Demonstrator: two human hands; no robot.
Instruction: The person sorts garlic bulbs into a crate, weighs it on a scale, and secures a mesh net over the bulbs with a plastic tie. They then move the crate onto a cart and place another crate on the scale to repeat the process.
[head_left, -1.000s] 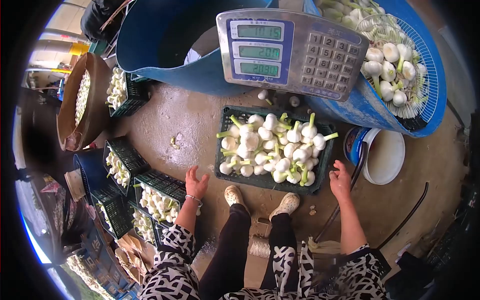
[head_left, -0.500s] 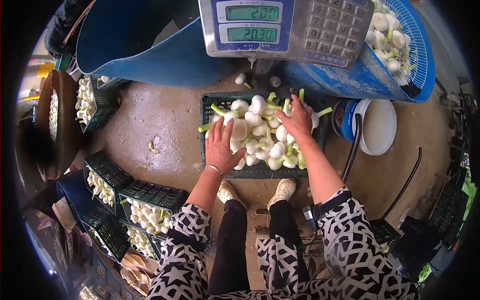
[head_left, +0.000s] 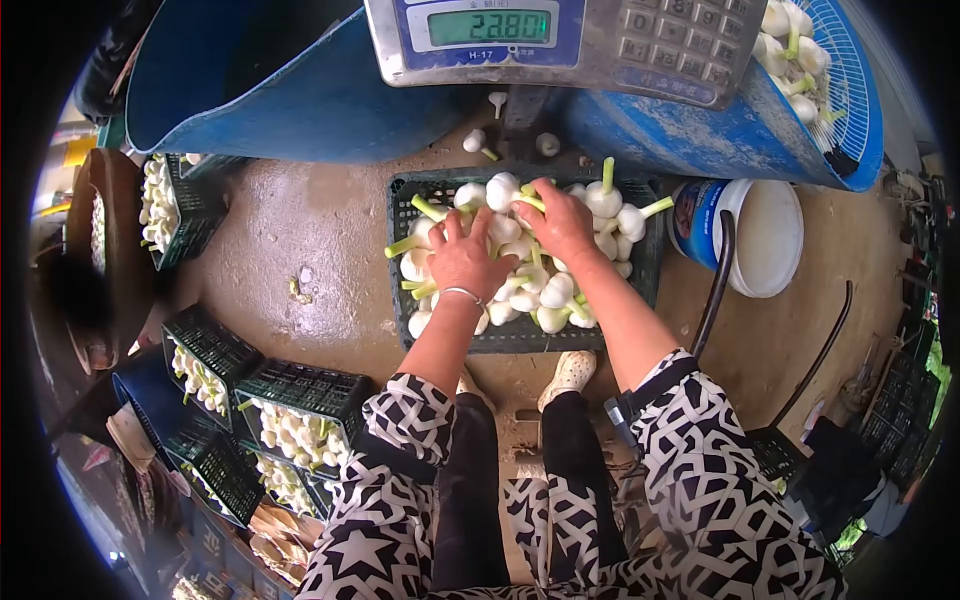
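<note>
A dark green plastic crate (head_left: 398, 200) full of white garlic bulbs (head_left: 556, 290) with green stems is in front of my feet. My left hand (head_left: 468, 262), a bracelet on its wrist, lies on the bulbs at the left with its fingers spread. Toward the back middle, my right hand (head_left: 562, 222) has thumb and fingers closed round the green stem of one garlic bulb (head_left: 502, 190). Above the crate, a scale display (head_left: 488, 27) shows lit digits, its top cut off by the frame.
Blue barrels (head_left: 290, 105) stand behind on either side of the scale post. A blue basket (head_left: 845, 90) of garlic tops the right one. A white bucket (head_left: 765, 240) sits right of the crate. Garlic-filled crates (head_left: 305, 395) are at left. Loose bulbs (head_left: 474, 141) lie behind the crate.
My right hand has moved left from the crate's back right and closed on a bulb's stem. My left hand has shifted slightly right and up. The scale's lower reading has risen.
</note>
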